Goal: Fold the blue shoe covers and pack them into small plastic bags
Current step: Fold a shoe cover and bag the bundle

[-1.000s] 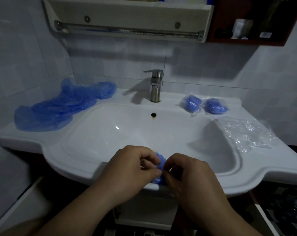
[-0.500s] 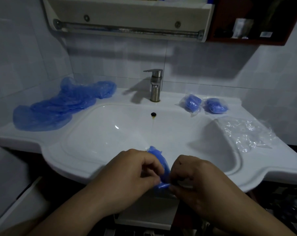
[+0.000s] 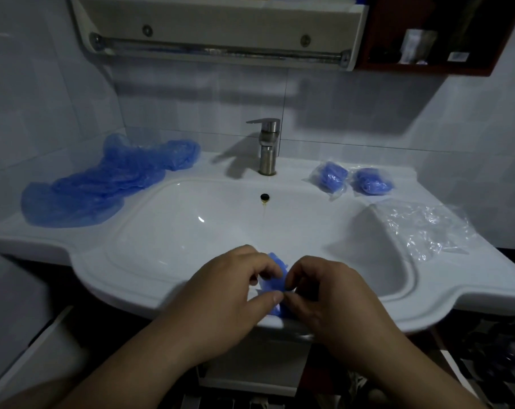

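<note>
Progress is looking partial. A first packed bag (image 3: 329, 176) and a second packed bag (image 3: 372, 180) are lying side by side on the desk (image 3: 43, 240) to the right of the tap (image 3: 267, 143), each holding a blue bundle. A pile of unfolded shoe covers (image 3: 102, 184) is spreading over the desk's left wing, and a heap of empty plastic bags (image 3: 427, 228) is waiting on the right wing, so most of the work is appearing to remain.

The shoe cover (image 3: 275, 280) in hand is hanging over the near rim of the basin (image 3: 161, 231), between both hands. The left grip (image 3: 232, 290) is pinching it with curled fingers and thumb. The right grip (image 3: 324, 296) is pinching the other side, fingertips nearly meeting. The cover is looking bunched small, so folding is probably nearing its end, with bagging coming next.

Room over the basin is looking generous, and nothing is standing between the hands and the empty bags to the right. The desk's rounded front edge is lying just under the hands, so a dropped cover is risking a slide into the bowl or off towards the floor.
</note>
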